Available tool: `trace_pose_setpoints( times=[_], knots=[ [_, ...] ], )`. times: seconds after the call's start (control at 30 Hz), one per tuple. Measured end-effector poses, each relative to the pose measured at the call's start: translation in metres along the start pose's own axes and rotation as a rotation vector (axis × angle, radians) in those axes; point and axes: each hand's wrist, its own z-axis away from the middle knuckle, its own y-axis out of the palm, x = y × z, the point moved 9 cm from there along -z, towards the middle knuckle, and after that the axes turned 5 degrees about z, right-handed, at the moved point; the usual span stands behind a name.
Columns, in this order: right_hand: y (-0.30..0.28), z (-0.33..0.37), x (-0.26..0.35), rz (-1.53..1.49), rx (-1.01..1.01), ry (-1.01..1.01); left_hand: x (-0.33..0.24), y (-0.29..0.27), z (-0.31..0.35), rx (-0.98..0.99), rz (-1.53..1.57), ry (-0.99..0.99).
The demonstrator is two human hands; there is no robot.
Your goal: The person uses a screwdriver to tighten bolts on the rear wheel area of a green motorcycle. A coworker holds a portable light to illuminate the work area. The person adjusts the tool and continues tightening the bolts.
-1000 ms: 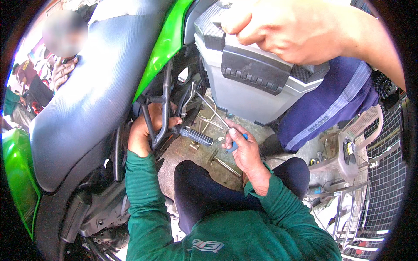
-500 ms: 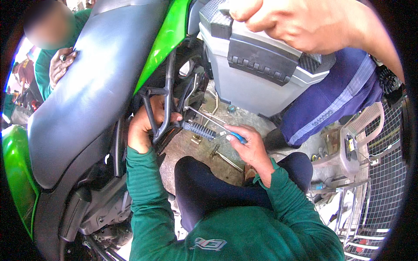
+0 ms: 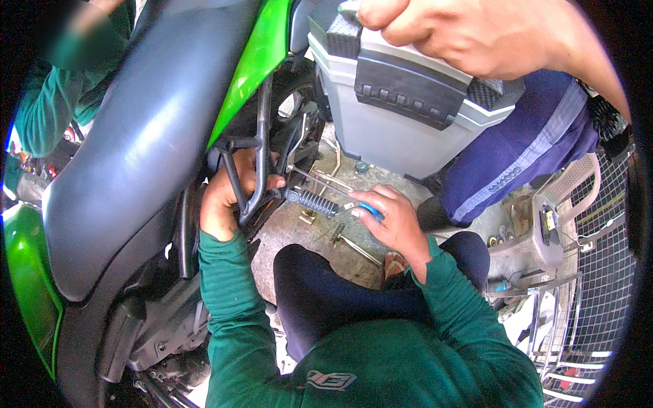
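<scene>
My right hand is closed around the blue handle of a screwdriver. The screwdriver's thin metal shaft runs left and away from me, its far end near the black tubular bracket on a motorcycle's side. Below the shaft juts a ridged black footpeg. My left hand reaches in behind the bracket, fingers bent, with the thumb tip showing near the footpeg's base. Whatever those fingers grip is hidden by the bracket tubes.
The motorcycle's black seat and green panel fill the left. A grey side case stands at the far right, under another person's hand. A metal stand piece lies on the floor; a plastic chair is at right.
Both my hands stay in nearly the same place, the right still on the screwdriver. At the far left, the other person in green has shifted, and the hand has left the seat's edge.
</scene>
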Motion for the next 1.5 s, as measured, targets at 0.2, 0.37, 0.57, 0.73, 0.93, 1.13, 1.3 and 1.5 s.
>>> trace_pose_setpoints(
  times=[0.2,0.37,0.57,0.73,0.93,1.13,1.3,1.5],
  knots=[
    [-0.011,-0.002,0.008,0.167,-0.096,0.007,-0.047,0.003,0.01,-0.061,0.024,0.024],
    [-0.013,0.0,0.008,0.224,-0.106,0.072,-0.132,0.122,0.114,0.415,-1.253,0.861],
    [-0.01,0.002,-0.007,0.241,-0.095,0.087,-0.056,0.255,0.068,0.471,-1.819,1.253],
    [-0.01,0.011,-0.038,-0.083,-0.134,0.193,-0.026,0.26,0.029,-0.042,-2.38,1.92],
    [0.019,0.031,-0.078,-0.503,-0.155,0.604,-0.021,0.267,0.0,-0.246,-2.893,2.198],
    [0.029,0.014,-0.064,-0.591,-0.168,0.451,-0.014,0.257,0.005,-0.176,-2.798,2.035],
    [0.023,0.01,-0.054,-0.609,-0.187,0.426,0.001,0.266,-0.001,-0.154,-2.651,1.863],
    [0.023,0.014,-0.059,-0.547,-0.167,0.537,-0.057,0.203,-0.012,0.174,-1.944,1.314]
  ],
)
